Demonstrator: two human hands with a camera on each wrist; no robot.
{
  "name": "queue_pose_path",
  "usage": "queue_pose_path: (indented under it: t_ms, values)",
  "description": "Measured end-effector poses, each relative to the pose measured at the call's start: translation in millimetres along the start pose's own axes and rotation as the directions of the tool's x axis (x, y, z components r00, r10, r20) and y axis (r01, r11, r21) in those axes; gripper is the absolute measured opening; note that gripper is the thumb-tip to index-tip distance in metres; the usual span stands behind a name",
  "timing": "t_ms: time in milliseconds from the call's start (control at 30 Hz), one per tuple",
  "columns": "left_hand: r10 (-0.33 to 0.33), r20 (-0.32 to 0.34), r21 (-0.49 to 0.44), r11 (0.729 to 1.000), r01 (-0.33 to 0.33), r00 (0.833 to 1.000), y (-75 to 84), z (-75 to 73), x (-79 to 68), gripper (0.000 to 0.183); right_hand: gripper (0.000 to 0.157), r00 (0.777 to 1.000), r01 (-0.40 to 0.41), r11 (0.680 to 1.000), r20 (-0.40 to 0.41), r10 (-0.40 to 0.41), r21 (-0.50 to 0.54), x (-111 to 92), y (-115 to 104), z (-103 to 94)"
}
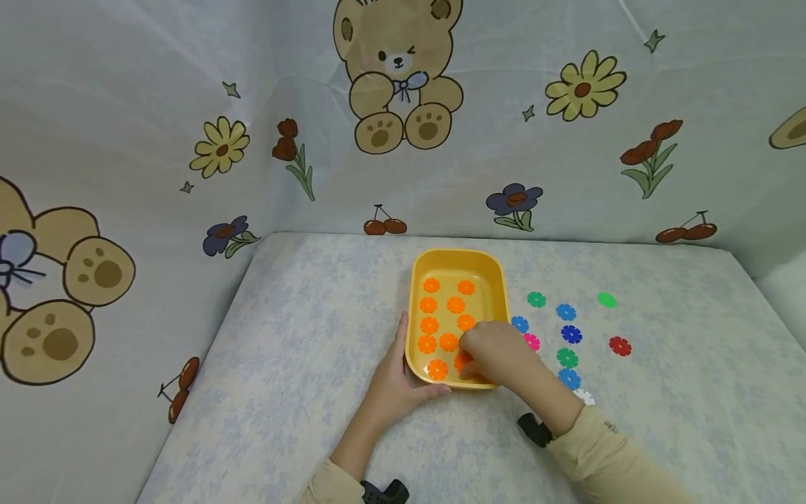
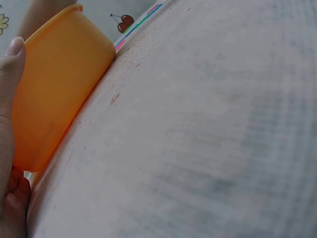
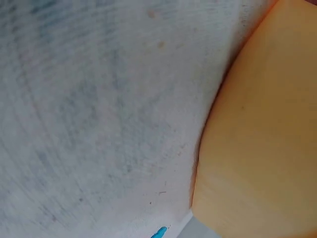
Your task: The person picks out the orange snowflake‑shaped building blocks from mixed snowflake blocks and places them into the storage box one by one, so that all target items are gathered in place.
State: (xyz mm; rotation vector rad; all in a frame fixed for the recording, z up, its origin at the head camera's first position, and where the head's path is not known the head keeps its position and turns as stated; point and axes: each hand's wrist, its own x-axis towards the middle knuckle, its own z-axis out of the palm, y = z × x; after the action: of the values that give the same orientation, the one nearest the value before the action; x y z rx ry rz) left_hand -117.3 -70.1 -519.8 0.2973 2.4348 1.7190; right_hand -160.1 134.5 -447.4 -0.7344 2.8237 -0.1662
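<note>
A yellow plastic tray [image 1: 492,290] holds several orange flower-shaped discs [image 1: 431,305], set roughly in two columns. My left hand [image 1: 394,381] holds the tray's near left corner, fingers along its left side and thumb on the front wall. In the left wrist view the thumb [image 2: 11,74] lies against the tray wall [image 2: 64,84]. My right hand [image 1: 497,350] reaches over the right rim with curled fingers, pinching an orange disc [image 1: 462,360] near the tray floor; the fingers partly hide it. The right wrist view shows only the tray's outer wall [image 3: 257,139] and cloth.
Right of the tray lie loose flower discs: a red one [image 1: 620,346], a light green one [image 1: 607,299], a dark blue one [image 1: 571,334], a pink one [image 1: 532,341] and several others. A white one [image 1: 584,397] sits beside the right forearm. Patterned cloth [image 1: 302,315] covers the table.
</note>
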Motion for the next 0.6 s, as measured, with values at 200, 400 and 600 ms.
queue_pose_path:
  t_ms: [200,400,600]
  values:
    - [-0.008,0.001,0.009,1.0,0.008,1.0,0.8,-0.2,-0.4,0.129,0.027,1.0,-0.007,1.0,0.003,0.007,-0.004,0.7,0.1,-0.2]
    - [-0.011,0.006,0.006,1.0,0.011,1.0,0.7,-0.1,-0.2,0.129,0.028,0.997,-0.005,0.998,-0.077,0.01,0.068,-2.6,1.0,-2.7]
    - [-0.007,0.008,-0.016,1.0,0.007,1.0,-0.7,0.7,0.0,0.129,0.023,0.94,0.046,0.992,-0.342,-0.003,0.118,-12.8,2.3,-2.9]
